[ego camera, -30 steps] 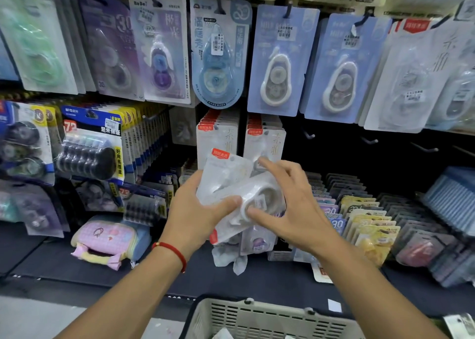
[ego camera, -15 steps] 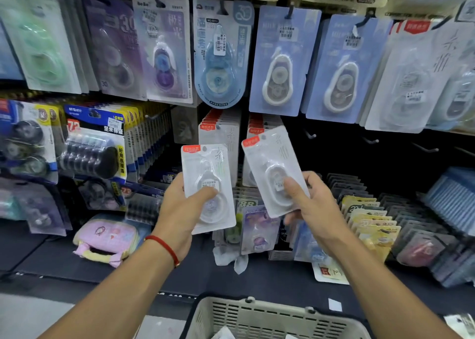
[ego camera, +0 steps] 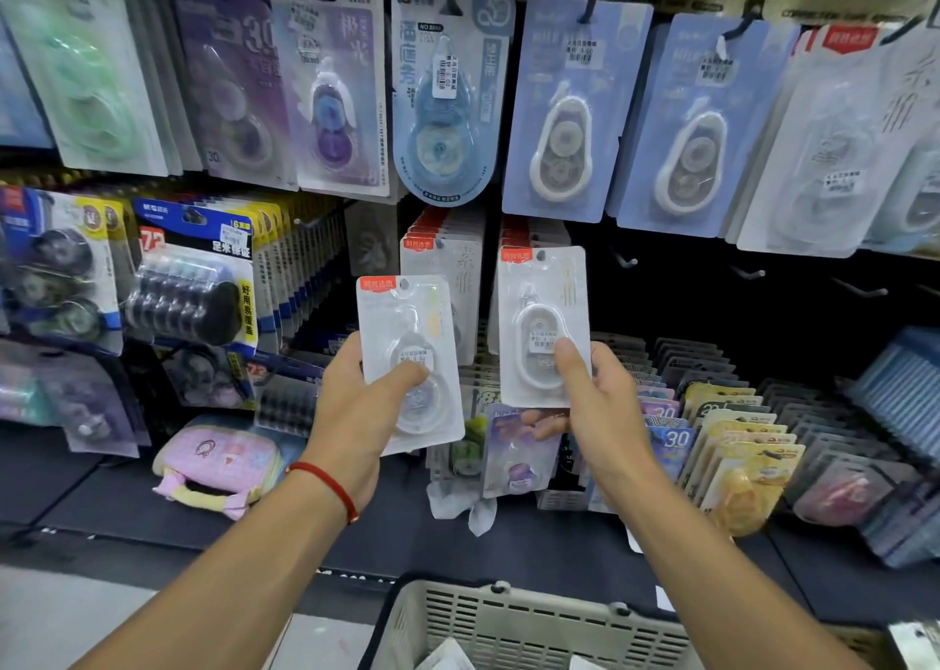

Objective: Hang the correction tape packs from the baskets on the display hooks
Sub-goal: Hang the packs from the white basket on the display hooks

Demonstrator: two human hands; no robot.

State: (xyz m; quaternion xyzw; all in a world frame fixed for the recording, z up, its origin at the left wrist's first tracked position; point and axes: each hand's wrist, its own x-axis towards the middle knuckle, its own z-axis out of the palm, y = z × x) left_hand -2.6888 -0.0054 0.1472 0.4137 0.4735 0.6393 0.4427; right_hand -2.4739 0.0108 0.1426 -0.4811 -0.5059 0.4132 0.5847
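Note:
My left hand point(ego camera: 356, 415) grips a white correction tape pack point(ego camera: 407, 323) with a red top label, thumb across its front. My right hand point(ego camera: 595, 405) holds a second matching pack point(ego camera: 541, 303) upright, thumb on its blister. Both packs are raised in front of two rows of the same white packs point(ego camera: 442, 247) hanging on hooks at mid height; the right pack's top lies right in front of the right row point(ego camera: 529, 234). A grey plastic basket point(ego camera: 508, 618) sits below at the bottom edge.
Blue, purple and green tape packs point(ego camera: 569, 110) hang on the upper row. Several bare hooks point(ego camera: 747, 273) stick out at the right. Black-and-yellow packs point(ego camera: 193, 283) hang at the left. Boxed stock point(ego camera: 732, 435) and a pink pouch point(ego camera: 218, 461) lie on the shelf.
A second ago both hands held the packs together low. They have split them, one pack in each hand, and raised them; the right pack has turned upright before the right row.

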